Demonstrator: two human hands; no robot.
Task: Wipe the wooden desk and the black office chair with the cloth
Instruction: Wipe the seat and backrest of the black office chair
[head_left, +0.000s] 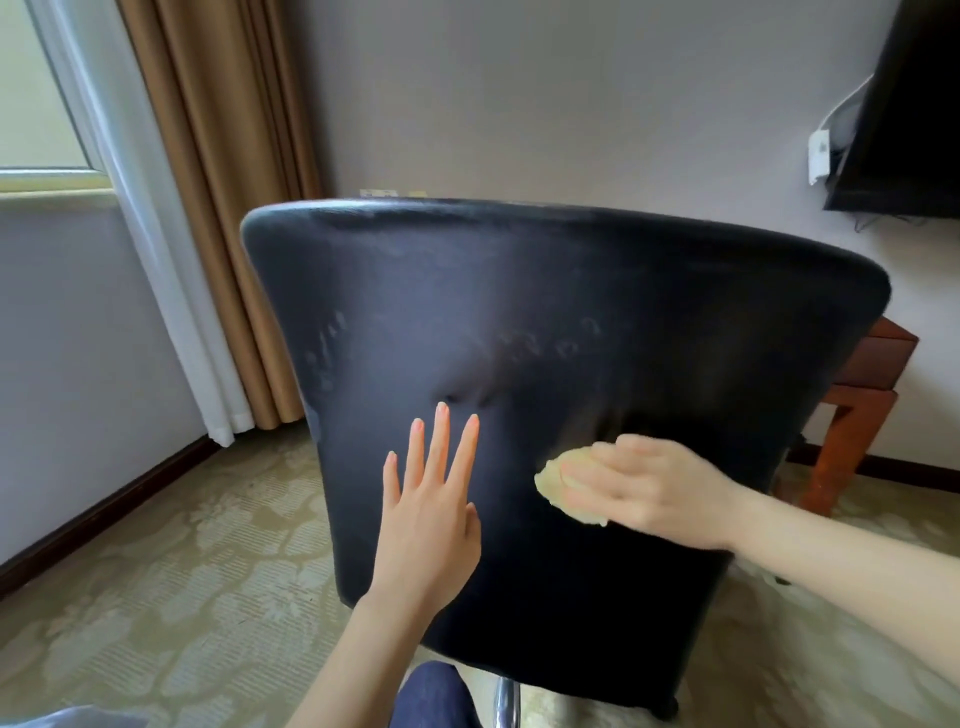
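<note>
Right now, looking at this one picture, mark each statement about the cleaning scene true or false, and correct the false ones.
1. The right hand presses a yellow cloth against the back of the black chair. True.
2. The left hand holds a spray bottle. False: it rests flat on the chair, fingers straight, holding nothing.
3. The cloth lies on the wooden desk. False: it is on the chair; the desk stands behind the chair, at the right.
4. A brown curtain hangs beside the window. True.
</note>
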